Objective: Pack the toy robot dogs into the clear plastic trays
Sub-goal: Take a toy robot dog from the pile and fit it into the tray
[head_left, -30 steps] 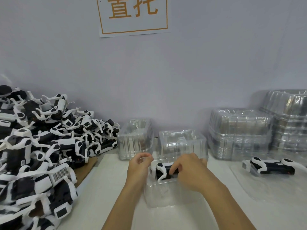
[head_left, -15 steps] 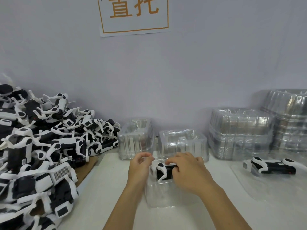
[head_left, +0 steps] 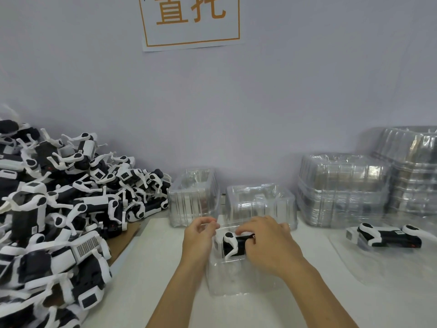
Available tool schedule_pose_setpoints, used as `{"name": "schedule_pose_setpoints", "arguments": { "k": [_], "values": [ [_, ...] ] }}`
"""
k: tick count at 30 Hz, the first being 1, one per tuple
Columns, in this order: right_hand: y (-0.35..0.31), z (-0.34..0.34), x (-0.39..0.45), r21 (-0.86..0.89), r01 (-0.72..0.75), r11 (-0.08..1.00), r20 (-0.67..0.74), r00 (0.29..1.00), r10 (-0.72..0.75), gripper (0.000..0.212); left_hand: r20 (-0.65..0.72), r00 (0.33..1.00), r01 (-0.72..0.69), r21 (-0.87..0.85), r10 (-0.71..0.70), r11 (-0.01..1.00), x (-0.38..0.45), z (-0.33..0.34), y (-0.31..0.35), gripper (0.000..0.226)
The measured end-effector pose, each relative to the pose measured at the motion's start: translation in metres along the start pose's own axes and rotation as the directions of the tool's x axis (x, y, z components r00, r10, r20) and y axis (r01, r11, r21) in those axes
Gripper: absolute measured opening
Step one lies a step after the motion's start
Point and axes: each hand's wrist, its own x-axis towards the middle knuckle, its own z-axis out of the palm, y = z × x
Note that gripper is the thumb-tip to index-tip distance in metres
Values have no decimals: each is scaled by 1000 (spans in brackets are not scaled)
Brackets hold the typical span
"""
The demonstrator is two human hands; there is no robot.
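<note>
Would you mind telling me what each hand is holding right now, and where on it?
The right hand grips the toy robot dog around its black body; the left hand pinches the clear tray at its far-left rim.

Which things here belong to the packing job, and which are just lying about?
Job: left hand, right hand, dog being seated, its tray, dog pile, tray stacks, packed dog.
Lying about: wall sign, cardboard.
</note>
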Motion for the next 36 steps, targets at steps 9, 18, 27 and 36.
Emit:
{"name": "schedule_pose_setpoints", "arguments": {
  "k": [9,18,27,36],
  "values": [
    [1,1,-5,103,-91,991,-55,994,97,40,4,1000,-2,-2,2,1000,2,-1,-2,5],
    [-1,-1,-5,68,-48,997,-102,993,55,44,34,999,-1,18,0,1000,1,-2,-1,8],
    [-6,-5,-6,22,77,997,-13,997,-77,48,50,999,-1,7,0,1000,0,-3,0,9],
    [-6,-7,-5,36,95,995,38,995,-96,38,51,999,-11,51,8,999,0,-4,2,9]
  ]
}}
